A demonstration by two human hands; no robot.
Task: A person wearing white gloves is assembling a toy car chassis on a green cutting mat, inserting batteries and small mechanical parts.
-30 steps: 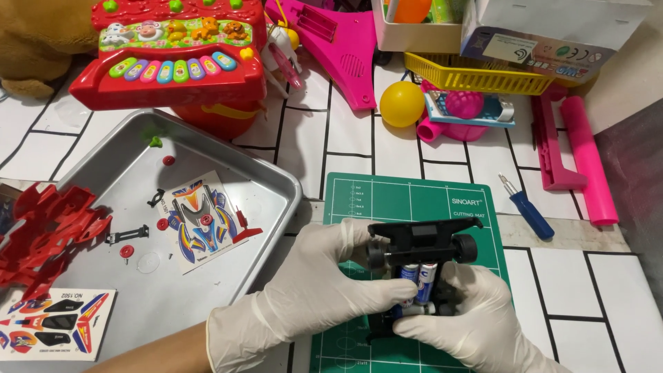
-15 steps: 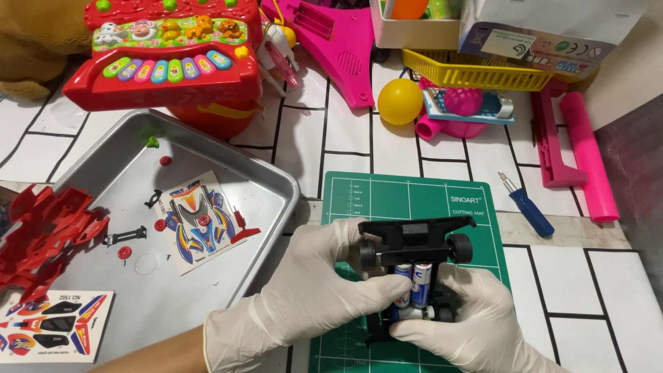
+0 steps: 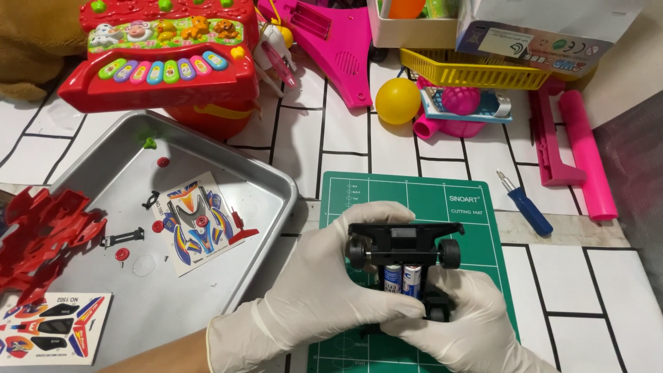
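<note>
A: What are the hands holding?

B: Both gloved hands, left hand (image 3: 324, 290) and right hand (image 3: 469, 324), grip a black toy car chassis (image 3: 404, 252) above a green cutting mat (image 3: 414, 200). Two batteries (image 3: 402, 278) sit in it.

A: And nearby?

B: A metal tray (image 3: 276, 200) to the left holds a sticker sheet (image 3: 197, 221) and small parts. A blue screwdriver (image 3: 526, 205) lies right of the mat. A red toy keyboard (image 3: 162, 59) sits behind the tray.

Both hands wear thin, white, close-fitting disposable gloves. The left hand (image 3: 324, 290) has its glove wrinkled across the back and ending in a loose cuff at the wrist, with bare forearm beyond. The right hand (image 3: 469, 324) shows the same creased white material.
</note>
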